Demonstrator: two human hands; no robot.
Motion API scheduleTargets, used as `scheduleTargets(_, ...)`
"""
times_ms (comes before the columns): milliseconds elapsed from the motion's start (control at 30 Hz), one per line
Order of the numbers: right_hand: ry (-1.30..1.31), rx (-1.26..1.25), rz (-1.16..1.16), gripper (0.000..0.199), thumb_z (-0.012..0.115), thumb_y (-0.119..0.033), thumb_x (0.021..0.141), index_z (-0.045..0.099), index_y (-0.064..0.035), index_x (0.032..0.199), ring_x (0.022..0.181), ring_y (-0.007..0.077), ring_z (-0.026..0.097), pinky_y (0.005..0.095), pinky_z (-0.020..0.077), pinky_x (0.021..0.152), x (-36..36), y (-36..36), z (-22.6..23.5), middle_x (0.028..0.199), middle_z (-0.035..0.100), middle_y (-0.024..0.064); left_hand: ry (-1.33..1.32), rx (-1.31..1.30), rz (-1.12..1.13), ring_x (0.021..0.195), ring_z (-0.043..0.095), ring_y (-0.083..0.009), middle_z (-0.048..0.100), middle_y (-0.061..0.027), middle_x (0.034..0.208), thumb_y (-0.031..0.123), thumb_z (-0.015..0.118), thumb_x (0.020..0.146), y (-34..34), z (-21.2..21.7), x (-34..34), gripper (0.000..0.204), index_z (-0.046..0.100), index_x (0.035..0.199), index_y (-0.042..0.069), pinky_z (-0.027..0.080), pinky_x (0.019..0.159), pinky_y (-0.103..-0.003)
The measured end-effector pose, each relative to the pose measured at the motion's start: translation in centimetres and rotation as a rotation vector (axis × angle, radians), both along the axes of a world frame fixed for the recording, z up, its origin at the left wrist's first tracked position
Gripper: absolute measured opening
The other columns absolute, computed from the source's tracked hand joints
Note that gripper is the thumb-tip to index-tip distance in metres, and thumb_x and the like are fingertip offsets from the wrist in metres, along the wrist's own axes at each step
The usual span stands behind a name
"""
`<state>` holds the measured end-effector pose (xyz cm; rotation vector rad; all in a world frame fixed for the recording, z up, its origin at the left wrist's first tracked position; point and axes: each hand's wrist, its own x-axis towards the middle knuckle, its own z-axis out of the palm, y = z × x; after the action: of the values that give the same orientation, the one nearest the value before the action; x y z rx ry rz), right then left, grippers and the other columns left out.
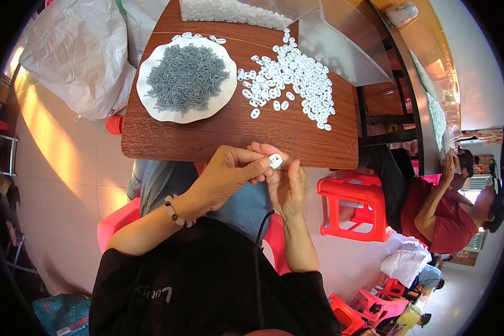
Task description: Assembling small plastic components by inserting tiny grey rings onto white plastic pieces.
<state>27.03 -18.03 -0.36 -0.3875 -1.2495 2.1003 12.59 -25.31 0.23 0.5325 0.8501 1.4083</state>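
Note:
Just off the table's near edge, my left hand [229,173] pinches a small white two-hole plastic piece [275,161] between thumb and forefinger. My right hand [287,187] meets it from the other side, fingers curled behind the piece and thumb raised beside it. Fingertips partly cover the piece, so what else they hold cannot be made out. Beyond my hands, many loose white oval two-hole pieces [313,84] are spread on the brown table [207,137]. To their left, a white scalloped plate [228,92] carries a heap of small grey coil springs [186,77].
A clear bin [235,14] of white pieces stands at the table's far edge. A large white sack [78,56] is at the left. On the right are a red stool [353,204] and a person in a dark red shirt [439,215] at another table.

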Motion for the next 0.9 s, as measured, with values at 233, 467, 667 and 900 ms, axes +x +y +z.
scheduleTargets(233, -0.074, 0.125, -0.034, 0.049, 0.051, -0.028, 0.096, 0.047, 0.0097, 0.127, 0.111, 0.0262, 0.055, 0.0363, 0.0467, 0.09, 0.2, -0.1, -0.2, 0.129, 0.05, 0.0261, -0.006, -0.003, 0.02, 0.071, 0.056, -0.0061, 0.066, -0.0047, 0.082, 0.017, 0.062, 0.09, -0.2, 0.4, 0.2, 0.022, 0.069, 0.099, -0.002, 0.046, 0.066, -0.02)
scheduleTargets(467, -0.049, 0.115, -0.057, 0.044, 0.056, -0.026, 0.094, 0.053, 0.0086, 0.12, 0.09, 0.0209, 0.063, 0.0305, 0.0529, 0.075, 0.5, -0.2, -1.2, 0.12, 0.057, 0.0249, 0.065, 0.04, 0.032, 0.069, 0.055, -0.0074, 0.065, -0.0048, 0.079, 0.016, 0.063, 0.09, -0.6, 0.5, 0.7, 0.02, 0.069, 0.093, -0.003, 0.044, 0.064, -0.021)
scheduleTargets(667, -0.026, 0.104, -0.058, 0.044, 0.057, -0.027, 0.093, 0.054, 0.0088, 0.119, 0.083, 0.0187, 0.063, 0.0298, 0.0534, 0.07, 0.3, -0.1, -1.1, 0.119, 0.058, 0.0247, 0.042, 0.027, 0.046, 0.069, 0.054, -0.0078, 0.064, -0.0051, 0.077, 0.015, 0.063, 0.09, -0.5, 0.5, 0.7, 0.02, 0.069, 0.091, -0.004, 0.044, 0.064, -0.021)
scheduleTargets(900, 0.001, 0.057, 0.003, 0.05, 0.054, -0.03, 0.094, 0.05, 0.0094, 0.124, 0.094, 0.0234, 0.061, 0.0352, 0.0518, 0.076, 0.6, 0.2, -0.5, 0.124, 0.053, 0.0275, 0.123, 0.058, 0.036, 0.068, 0.056, -0.0083, 0.065, -0.0058, 0.077, 0.017, 0.064, 0.089, -0.4, 1.0, 0.5, 0.021, 0.069, 0.089, -0.004, 0.045, 0.063, -0.022)
